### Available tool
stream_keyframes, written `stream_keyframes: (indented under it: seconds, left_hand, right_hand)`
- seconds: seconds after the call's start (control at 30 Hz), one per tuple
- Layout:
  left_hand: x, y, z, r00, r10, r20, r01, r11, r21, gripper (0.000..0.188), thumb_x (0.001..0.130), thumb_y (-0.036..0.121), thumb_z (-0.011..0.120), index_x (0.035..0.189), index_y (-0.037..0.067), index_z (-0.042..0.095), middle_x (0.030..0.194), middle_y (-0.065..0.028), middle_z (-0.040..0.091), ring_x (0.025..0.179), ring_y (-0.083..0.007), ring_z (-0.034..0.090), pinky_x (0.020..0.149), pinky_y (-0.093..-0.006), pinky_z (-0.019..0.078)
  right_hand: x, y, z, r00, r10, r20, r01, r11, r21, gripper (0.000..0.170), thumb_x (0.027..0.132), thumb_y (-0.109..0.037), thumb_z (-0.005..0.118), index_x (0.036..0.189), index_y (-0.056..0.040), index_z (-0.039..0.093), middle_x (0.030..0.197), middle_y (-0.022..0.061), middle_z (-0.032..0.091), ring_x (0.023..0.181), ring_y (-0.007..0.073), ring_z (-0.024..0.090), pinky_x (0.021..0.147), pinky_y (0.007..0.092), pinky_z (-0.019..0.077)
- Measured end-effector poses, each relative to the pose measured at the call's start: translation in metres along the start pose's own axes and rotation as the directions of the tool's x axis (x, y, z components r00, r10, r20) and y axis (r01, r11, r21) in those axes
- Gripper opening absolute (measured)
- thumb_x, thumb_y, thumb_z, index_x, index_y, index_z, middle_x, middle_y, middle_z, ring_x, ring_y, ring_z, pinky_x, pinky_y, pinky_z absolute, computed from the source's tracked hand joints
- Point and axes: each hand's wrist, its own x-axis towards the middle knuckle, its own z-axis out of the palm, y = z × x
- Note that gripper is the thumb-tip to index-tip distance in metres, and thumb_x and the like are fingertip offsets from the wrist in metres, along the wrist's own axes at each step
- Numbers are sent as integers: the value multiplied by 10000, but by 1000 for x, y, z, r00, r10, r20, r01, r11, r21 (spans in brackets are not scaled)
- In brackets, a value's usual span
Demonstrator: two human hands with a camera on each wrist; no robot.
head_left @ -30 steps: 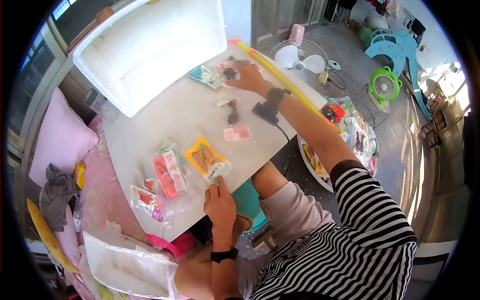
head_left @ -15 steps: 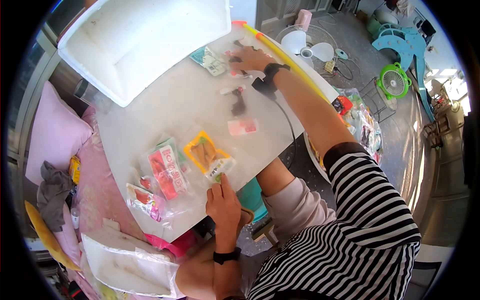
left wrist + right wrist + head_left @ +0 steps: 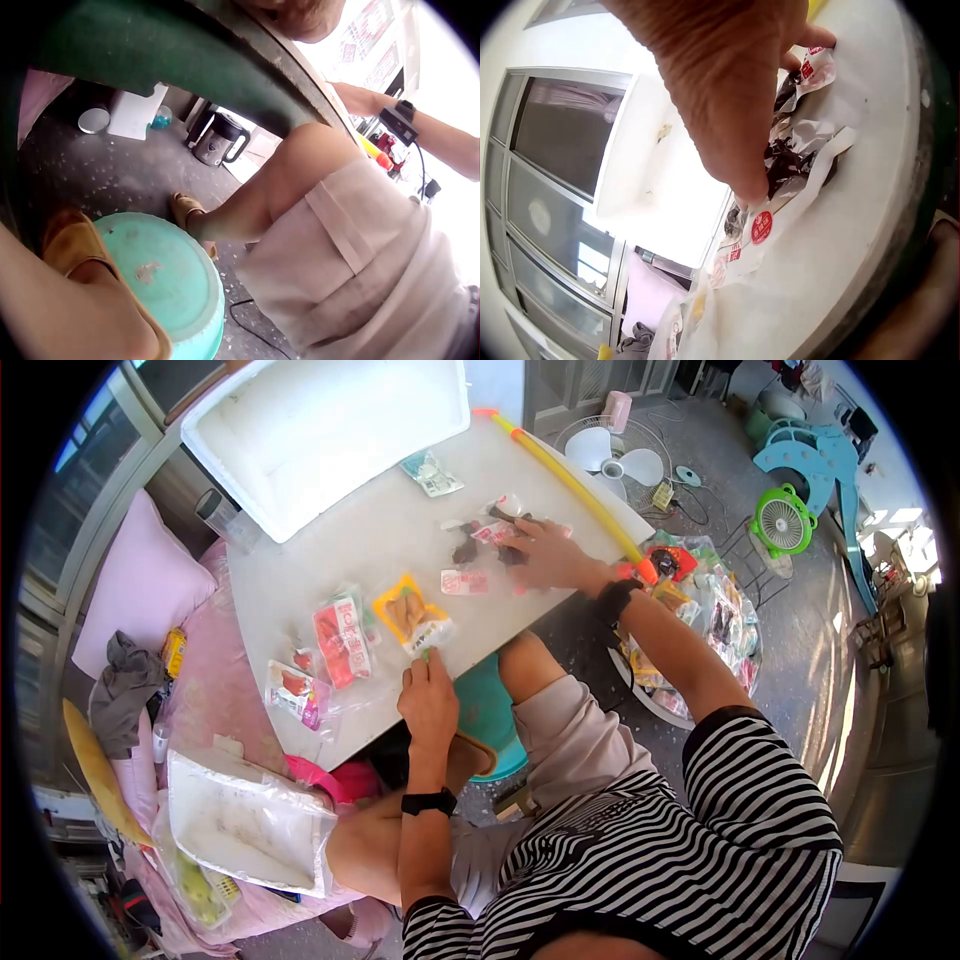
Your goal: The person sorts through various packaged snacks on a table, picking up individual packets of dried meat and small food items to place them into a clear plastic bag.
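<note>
My right hand lies over small clear packets with dark contents at the table's right side, its fingers spread. In the right wrist view, the thumb and fingertips touch those crinkled packets. A small pink-and-white packet lies just nearer to me. My left hand is at the table's near edge, fingertips at the lower end of a yellow-framed packet. Whether it pinches that packet I cannot tell. Only part of the left hand shows in the left wrist view.
A white foam box stands at the back, beside a teal packet. Red and pink packets lie left. A yellow tube runs along the right edge. Below right sits a heap of packets; a teal tub stands below the table.
My right hand has come from the far end near the teal packet toward the near right, bringing dark packets beside the others. My left hand keeps by the yellow-framed packet.
</note>
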Motion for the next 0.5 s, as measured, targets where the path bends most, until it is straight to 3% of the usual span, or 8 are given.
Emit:
stream_keyframes:
  seconds: [0.1,0.23,0.33,0.43,0.5]
  left_hand:
    - [-2,0,0,1000,3,-14,-3,1000,-8,382,772,37,589,1152,-5,585,899,-131,545,800,-322,580,616,-393,513]
    - [-3,0,0,1000,1,-26,-1,1000,-2,379,774,37,588,1151,0,584,906,-129,550,806,-320,583,621,-392,518]
    - [-2,0,2,999,-1,-38,1,1000,-20,371,779,42,593,1149,10,586,897,-124,546,807,-315,581,624,-394,514]
    - [-4,-3,4,999,-28,-36,26,999,-35,356,788,52,606,1142,20,593,880,-115,538,804,-306,579,625,-404,503]
    - [-4,-5,7,999,-22,-50,20,999,-27,351,788,59,612,1137,18,595,877,-111,538,793,-297,583,615,-396,505]
  right_hand:
    - [-20,-15,-11,993,58,107,-61,998,22,602,792,-541,592,1332,-288,503,1455,124,357,1277,454,343,1091,494,264]
    - [-28,-14,-8,999,-50,9,50,998,35,576,824,-516,566,1349,-297,474,1430,131,391,1285,431,353,1089,511,261]
    - [-27,-13,-2,998,-49,40,48,999,27,559,839,-499,555,1353,-298,466,1421,136,402,1289,416,363,1084,523,264]
    - [-26,-7,9,996,-84,-11,83,992,-95,574,827,-515,563,1350,-298,465,1441,134,380,1283,458,354,1069,542,287]
    - [-29,-13,0,1000,-14,11,14,1000,12,586,820,-536,568,1344,-294,466,1463,141,348,1261,532,333,1056,568,303]
